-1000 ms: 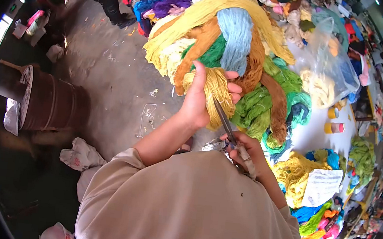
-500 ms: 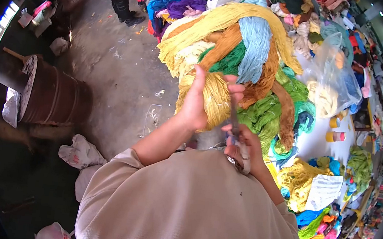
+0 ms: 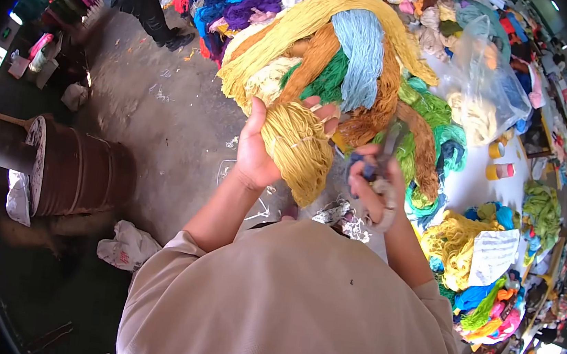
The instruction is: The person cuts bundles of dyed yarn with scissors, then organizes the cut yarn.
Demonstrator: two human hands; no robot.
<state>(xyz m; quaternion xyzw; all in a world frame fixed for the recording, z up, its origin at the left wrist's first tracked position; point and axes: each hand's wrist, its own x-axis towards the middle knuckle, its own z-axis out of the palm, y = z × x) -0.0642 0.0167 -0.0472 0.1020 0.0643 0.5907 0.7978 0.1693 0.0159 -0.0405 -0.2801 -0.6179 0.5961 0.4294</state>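
Note:
My left hand [image 3: 258,159] is wrapped around a skein of yellow yarn [image 3: 300,152], with the thumb on the near side and fingertips showing behind its upper end. The skein's lower end hangs loose over the floor. To the right, my right hand [image 3: 389,188] grips a pair of scissors [image 3: 393,139] by handles that look wrapped in pale and blue material. Blurred by motion, the dark blades point up, apart from the skein. Behind both hands lie draped skeins of yellow, brown, green and light blue yarn [image 3: 358,46].
A rusty metal drum [image 3: 80,169] stands at left on the concrete floor, near a white sack [image 3: 128,246]. At the upper left is another person [image 3: 150,7]. More yarn [image 3: 454,250] and a clear plastic bag [image 3: 483,84] lie on the right.
My right hand has swung the scissors up and right, away from the yellow skein. My left hand has tilted the skein, so its lower end now hangs down more.

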